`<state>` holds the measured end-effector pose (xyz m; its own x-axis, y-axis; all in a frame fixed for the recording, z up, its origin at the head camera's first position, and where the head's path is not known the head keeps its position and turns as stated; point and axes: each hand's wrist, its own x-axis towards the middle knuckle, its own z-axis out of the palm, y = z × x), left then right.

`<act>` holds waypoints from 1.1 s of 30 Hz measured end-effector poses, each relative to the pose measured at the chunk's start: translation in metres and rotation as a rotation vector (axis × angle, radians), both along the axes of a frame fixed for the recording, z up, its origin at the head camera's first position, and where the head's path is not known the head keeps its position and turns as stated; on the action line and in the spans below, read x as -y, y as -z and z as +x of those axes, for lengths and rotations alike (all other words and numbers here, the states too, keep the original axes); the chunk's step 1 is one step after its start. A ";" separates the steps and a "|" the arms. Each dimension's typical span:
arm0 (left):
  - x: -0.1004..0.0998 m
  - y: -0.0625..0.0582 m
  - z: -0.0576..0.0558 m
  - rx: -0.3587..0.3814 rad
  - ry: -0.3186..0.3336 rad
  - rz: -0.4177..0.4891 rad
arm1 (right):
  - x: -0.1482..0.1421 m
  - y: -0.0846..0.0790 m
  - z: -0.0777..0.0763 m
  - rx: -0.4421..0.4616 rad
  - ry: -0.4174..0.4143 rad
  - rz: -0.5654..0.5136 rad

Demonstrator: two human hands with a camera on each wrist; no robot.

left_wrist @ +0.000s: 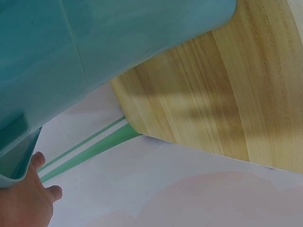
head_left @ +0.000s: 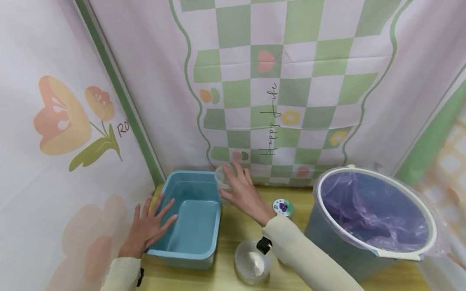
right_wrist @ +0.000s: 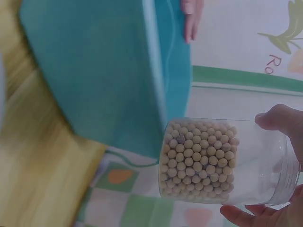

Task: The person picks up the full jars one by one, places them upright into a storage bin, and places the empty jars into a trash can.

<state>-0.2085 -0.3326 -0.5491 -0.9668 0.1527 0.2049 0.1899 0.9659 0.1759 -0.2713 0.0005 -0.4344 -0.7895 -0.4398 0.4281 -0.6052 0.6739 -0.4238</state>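
Clear jar (right_wrist: pixel 199 163) of beige beads being gripped by right hand (head_left: pixel 240 190), just beside blue basin's (head_left: pixel 193 229) far right corner | left hand (head_left: pixel 146 227) being held, fingers spread, at basin's left rim | clear bowl (head_left: pixel 246 266) being supported by table (head_left: pixel 173 287)

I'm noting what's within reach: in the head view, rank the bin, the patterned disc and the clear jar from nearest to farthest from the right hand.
1. Clear jar: held in the right hand.
2. Patterned disc: just right of the wrist.
3. Bin: farther right, past the disc.
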 end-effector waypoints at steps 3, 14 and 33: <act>0.001 0.000 0.000 -0.002 0.000 -0.006 | 0.011 -0.010 0.000 0.018 -0.007 -0.004; 0.001 0.001 0.003 -0.012 -0.004 -0.025 | 0.048 -0.013 0.002 0.013 -0.048 0.004; 0.002 0.002 -0.001 -0.010 -0.009 -0.043 | 0.080 0.014 -0.002 0.023 -0.026 0.122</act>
